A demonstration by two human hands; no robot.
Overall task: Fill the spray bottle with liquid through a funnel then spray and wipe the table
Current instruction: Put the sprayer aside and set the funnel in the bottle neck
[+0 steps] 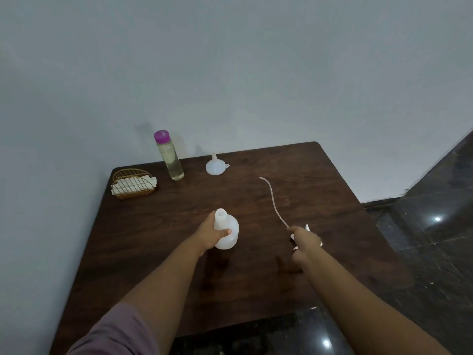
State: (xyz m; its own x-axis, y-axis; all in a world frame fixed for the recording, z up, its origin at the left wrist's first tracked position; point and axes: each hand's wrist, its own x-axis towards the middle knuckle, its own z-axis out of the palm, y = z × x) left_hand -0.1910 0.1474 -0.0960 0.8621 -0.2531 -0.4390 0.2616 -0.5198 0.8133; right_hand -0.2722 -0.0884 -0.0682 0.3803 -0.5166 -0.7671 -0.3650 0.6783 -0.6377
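Note:
A white translucent spray bottle [228,231] stands upright in the middle of the dark wooden table [179,252], its neck uncapped. My left hand [210,233] grips it around the neck and shoulder. My right hand [304,240] holds the white spray head [307,229], mostly hidden in my fingers. Its thin dip tube [271,198] trails away from it toward the back of the table. A white funnel [215,166] sits upside down near the table's far edge. Left of it stands a tall clear bottle of yellowish liquid [171,157] with a purple cap.
A gold wire holder with white napkins [133,184] sits at the table's back left corner. A pale wall runs behind and to the left. A dark glossy tiled floor [422,239] lies to the right and in front of the table.

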